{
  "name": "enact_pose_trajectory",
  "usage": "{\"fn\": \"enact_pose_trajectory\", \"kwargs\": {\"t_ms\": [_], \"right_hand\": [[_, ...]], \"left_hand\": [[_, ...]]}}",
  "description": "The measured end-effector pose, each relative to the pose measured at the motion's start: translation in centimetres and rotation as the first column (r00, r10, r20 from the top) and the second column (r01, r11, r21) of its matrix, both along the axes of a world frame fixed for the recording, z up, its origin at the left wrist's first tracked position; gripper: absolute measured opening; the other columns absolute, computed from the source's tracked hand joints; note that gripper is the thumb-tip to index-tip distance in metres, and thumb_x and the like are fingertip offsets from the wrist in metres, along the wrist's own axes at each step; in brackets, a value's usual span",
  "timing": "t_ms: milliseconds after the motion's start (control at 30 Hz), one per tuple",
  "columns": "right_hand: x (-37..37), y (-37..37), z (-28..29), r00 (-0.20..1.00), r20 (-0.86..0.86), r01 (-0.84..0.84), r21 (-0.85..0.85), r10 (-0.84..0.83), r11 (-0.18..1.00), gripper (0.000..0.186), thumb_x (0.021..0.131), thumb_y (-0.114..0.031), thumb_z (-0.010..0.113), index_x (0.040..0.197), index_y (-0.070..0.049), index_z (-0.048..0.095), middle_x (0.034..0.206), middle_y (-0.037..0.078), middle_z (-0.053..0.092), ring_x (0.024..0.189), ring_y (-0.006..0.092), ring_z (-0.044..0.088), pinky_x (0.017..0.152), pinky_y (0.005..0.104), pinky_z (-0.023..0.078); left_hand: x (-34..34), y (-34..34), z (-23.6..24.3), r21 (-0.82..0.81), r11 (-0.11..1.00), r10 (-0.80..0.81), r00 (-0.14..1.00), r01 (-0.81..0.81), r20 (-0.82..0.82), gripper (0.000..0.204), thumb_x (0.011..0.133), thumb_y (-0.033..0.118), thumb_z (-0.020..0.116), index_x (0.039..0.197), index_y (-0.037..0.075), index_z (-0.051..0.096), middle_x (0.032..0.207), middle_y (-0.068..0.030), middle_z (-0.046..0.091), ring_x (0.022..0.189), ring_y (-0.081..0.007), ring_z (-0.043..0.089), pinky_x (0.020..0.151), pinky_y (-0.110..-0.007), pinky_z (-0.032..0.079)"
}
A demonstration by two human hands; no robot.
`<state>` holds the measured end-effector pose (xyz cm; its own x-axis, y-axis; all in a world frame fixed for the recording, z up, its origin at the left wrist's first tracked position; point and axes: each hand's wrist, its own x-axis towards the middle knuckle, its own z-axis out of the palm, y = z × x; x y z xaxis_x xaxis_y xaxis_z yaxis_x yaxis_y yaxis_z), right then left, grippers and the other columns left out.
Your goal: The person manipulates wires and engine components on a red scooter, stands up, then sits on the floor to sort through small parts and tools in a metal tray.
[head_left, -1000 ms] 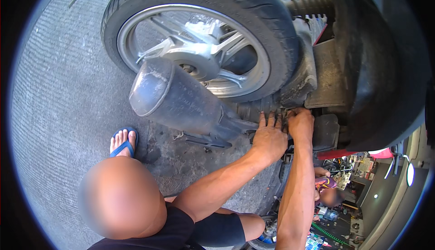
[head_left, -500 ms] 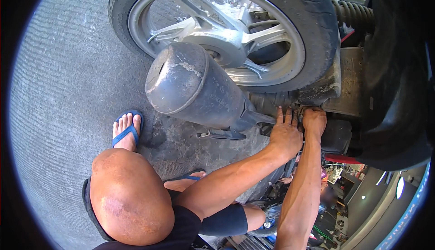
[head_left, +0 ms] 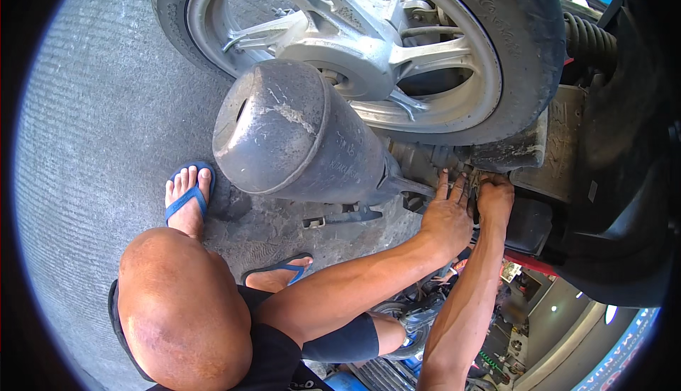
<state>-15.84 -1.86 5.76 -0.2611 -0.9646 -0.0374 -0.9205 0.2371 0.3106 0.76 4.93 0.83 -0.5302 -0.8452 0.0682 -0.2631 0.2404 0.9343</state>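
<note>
- Grey metal, scuffed at its rounded end, makes up the exhaust silencer [head_left: 284,136], which slants across the lower edge of the spoked wheel [head_left: 355,61].
- The small grimy parts [head_left: 476,172] being handled sit below the tyre's right side, beyond the silencer's narrow end and beside a black panel [head_left: 613,199].
- The left hand [head_left: 448,222] reaches to them with fingers stretched forward and slightly parted; whether the tips pinch anything, I cannot tell.
- The right hand [head_left: 494,203] is just beside it, narrow, fingers curled against the same parts; what they hold is hidden.
- Blue sandals [head_left: 188,203] rest on grey paving [head_left: 99,157].
</note>
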Motion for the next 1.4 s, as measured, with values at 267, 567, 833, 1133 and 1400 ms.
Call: {"fn": "enact_pose_trajectory", "kwargs": {"t_ms": [267, 567, 833, 1133, 1400], "right_hand": [[3.7, -0.2, 0.9, 0.998, 0.014, 0.062, -0.021, -0.062, 0.998, 0.024, 0.082, -0.015, 0.063, 0.096, 0.0, 0.076, 0.097, 0.027, 0.072, 0.097, 0.0418, 0.07, 0.089, 0.0473, 0.053], [2.8, 0.3, 1.1, 0.993, 0.1, 0.059, -0.017, -0.057, 0.998, 0.026, 0.08, -0.01, 0.06, 0.098, 0.001, 0.075, 0.095, 0.026, 0.072, 0.094, 0.0412, 0.07, 0.087, 0.0454, 0.053], [4.2, 0.4, 1.2, 0.977, 0.138, 0.169, -0.032, -0.163, 0.985, 0.025, 0.082, -0.008, 0.059, 0.099, 0.002, 0.075, 0.095, 0.026, 0.072, 0.095, 0.0407, 0.071, 0.085, 0.045, 0.053], [5.4, 0.7, 1.7, 0.945, 0.253, 0.22, -0.019, -0.208, 0.975, 0.024, 0.086, -0.012, 0.062, 0.102, 0.001, 0.073, 0.086, 0.01, 0.072, 0.069, 0.0171, 0.064, 0.056, 0.0312, 0.05], [7.2, -0.3, 1.8, 0.84, 0.39, 0.422, -0.031, -0.377, 0.906, 0.026, 0.085, -0.017, 0.065, 0.099, 0.003, 0.075, 0.079, 0.014, 0.071, 0.073, 0.0225, 0.068, 0.057, 0.0347, 0.054]], "left_hand": [[0.6, -0.2, 0.3, 0.008, 0.999, -0.048, 0.999, 0.048, 0.025, 0.048, 0.097, 0.021, 0.044, 0.138, -0.001, 0.058, 0.153, -0.0234, 0.045, 0.151, -0.0376, 0.027, 0.122, -0.066, 0.008], [0.1, -0.1, 0.0, 0.018, 1.0, -0.019, 1.0, 0.019, -0.005, 0.048, 0.096, 0.021, 0.046, 0.137, 0.0, 0.06, 0.154, -0.0187, 0.046, 0.151, -0.0381, 0.026, 0.121, -0.068, 0.006], [1.0, -0.4, 0.2, 0.018, 0.999, -0.042, 0.998, 0.043, -0.041, 0.045, 0.094, 0.021, 0.048, 0.129, -0.001, 0.065, 0.149, -0.0241, 0.049, 0.15, -0.0389, 0.029, 0.121, -0.067, 0.009], [0.4, -0.2, -0.1, 0.018, 1.0, 0.011, 0.998, -0.01, -0.064, 0.047, 0.095, 0.02, 0.047, 0.133, 0.0, 0.062, 0.151, -0.0239, 0.047, 0.15, -0.0393, 0.028, 0.121, -0.067, 0.009], [0.8, -0.5, 0.2, 0.026, 0.999, -0.044, 0.998, 0.045, -0.045, 0.046, 0.095, 0.02, 0.047, 0.133, 0.0, 0.062, 0.151, -0.0242, 0.047, 0.151, -0.0386, 0.028, 0.121, -0.068, 0.008]]}}
